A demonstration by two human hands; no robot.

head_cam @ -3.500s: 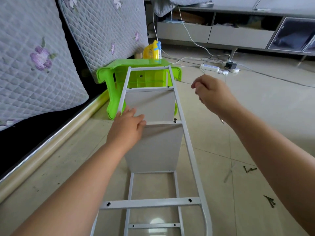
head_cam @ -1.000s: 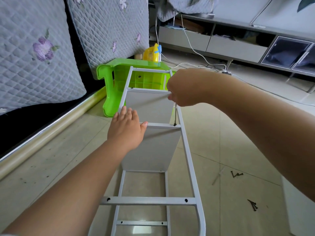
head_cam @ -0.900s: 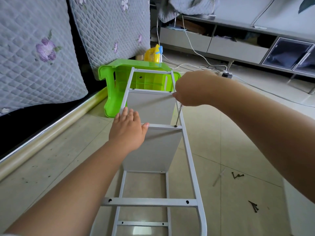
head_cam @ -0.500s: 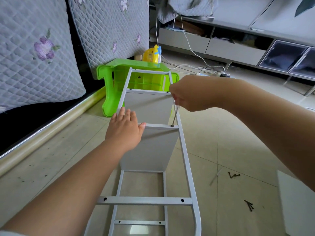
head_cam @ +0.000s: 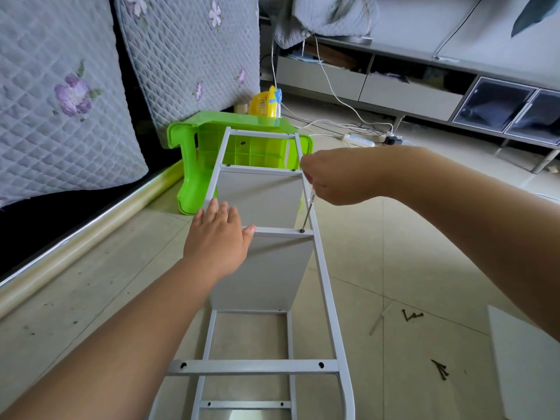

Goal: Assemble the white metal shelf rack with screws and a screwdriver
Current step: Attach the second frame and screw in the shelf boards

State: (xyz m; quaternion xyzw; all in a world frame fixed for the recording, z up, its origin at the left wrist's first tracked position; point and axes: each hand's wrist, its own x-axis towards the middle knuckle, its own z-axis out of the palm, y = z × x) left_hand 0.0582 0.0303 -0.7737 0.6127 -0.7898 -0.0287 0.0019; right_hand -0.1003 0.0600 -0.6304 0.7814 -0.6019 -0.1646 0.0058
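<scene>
Beige tiled floor (head_cam: 378, 253) carries the whole job, with open tile to the right of the work. Nearest: white metal shelf rack (head_cam: 325, 286), lying on its side, its near crossbar (head_cam: 251, 365) showing two empty screw holes, so judged not yet fixed. Loose dark screws (head_cam: 441, 369), (head_cam: 410, 315) lie on the tile right of the frame, within reach of the right arm; a white panel (head_cam: 527, 368) lies just beyond them at the right edge. Middle: left hand (head_cam: 216, 242), fingers straight and flat, pressing on the middle crossbar (head_cam: 280, 232) and the shelf panel (head_cam: 266, 268) under it, apparently to stop the frame shifting. Right hand (head_cam: 336, 177), fingers curled round a screwdriver (head_cam: 308, 212) held nearly upright, its tip seated in a screw (head_cam: 302, 231) at that crossbar's right end, beside the side rail. Far: green plastic stool (head_cam: 194, 153) on its side, propping the rack's far end. Left: quilted mattresses (head_cam: 75, 95) close along the frame, leaving little room there. Beyond: yellow basket (head_cam: 266, 104), power strip (head_cam: 359, 140), low cabinet (head_cam: 409, 92).
</scene>
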